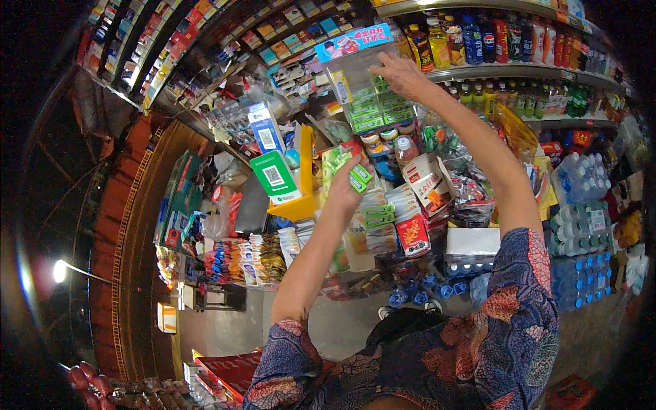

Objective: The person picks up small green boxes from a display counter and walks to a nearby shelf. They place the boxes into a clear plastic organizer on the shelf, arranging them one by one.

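My left hand (344, 188) holds a few green chewing gum packs (360, 177) above the crowded counter. Right beside that hand lies an open box of green-wrapped packs (333, 161). My right hand (400, 74) reaches into the upper part of a clear plastic gum display rack (353, 77) with a blue printed header. Its fingertips are bent down close to the rack's columns; whether they pinch a pack cannot be seen. More green gum packs (368, 110) fill the lower slots of the rack. Another green pack (379, 215) rests on snack packets near my left forearm.
Payment code stands (274, 177) and a yellow holder (302, 197) are left of my left hand. Gum jars (373, 144) stand under the rack. A snack box (428, 184) and a red snack packet (411, 234) lie rightward. Bottled drinks (471, 41) line the shelves behind.
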Demonstrator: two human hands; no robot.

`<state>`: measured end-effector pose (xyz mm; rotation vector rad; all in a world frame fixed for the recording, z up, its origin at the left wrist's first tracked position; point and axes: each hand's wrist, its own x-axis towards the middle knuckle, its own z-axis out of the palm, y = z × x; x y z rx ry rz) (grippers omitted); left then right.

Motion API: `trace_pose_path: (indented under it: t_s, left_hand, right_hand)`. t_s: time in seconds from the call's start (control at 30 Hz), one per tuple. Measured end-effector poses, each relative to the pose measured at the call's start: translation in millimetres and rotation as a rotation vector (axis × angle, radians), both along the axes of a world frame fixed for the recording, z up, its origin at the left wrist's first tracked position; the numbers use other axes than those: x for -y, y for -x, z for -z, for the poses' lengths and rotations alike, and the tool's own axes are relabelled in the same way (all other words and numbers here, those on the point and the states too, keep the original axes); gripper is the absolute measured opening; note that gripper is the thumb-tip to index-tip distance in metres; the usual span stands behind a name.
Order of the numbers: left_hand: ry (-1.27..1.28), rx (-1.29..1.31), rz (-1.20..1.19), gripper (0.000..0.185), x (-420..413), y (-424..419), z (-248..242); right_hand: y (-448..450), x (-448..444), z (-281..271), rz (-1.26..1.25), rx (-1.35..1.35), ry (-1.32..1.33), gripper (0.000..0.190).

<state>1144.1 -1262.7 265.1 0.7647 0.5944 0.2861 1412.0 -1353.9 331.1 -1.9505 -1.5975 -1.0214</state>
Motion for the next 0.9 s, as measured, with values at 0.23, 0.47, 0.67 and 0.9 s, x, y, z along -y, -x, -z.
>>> trace_pose_path:
  t_s: [0.23,0.47,0.67,0.9]
  left_hand:
    - [0.013,0.015,0.005,0.016,-12.1,1.9,11.3]
    - [0.014,-0.049,-0.088,0.015,-3.0,-2.7,4.2]
    - [0.078,0.026,-0.030,0.017,-7.1,-3.1,5.4]
    - [-0.498,-0.101,-0.025,0.018,3.9,-9.3,-8.4]
  right_hand:
    - [-7.8,-7.9,10.3,-0.031,-0.048,-0.096,0.035]
    - [-11.4,-7.0,-3.5,0.044,-0.068,0.005,0.024]
    - [-13.2,-4.6,-4.0,-0.081,0.010,-0.143,0.023]
    - [-13.9,-1.3,-4.1,-0.073,-0.025,-0.060,0.023]
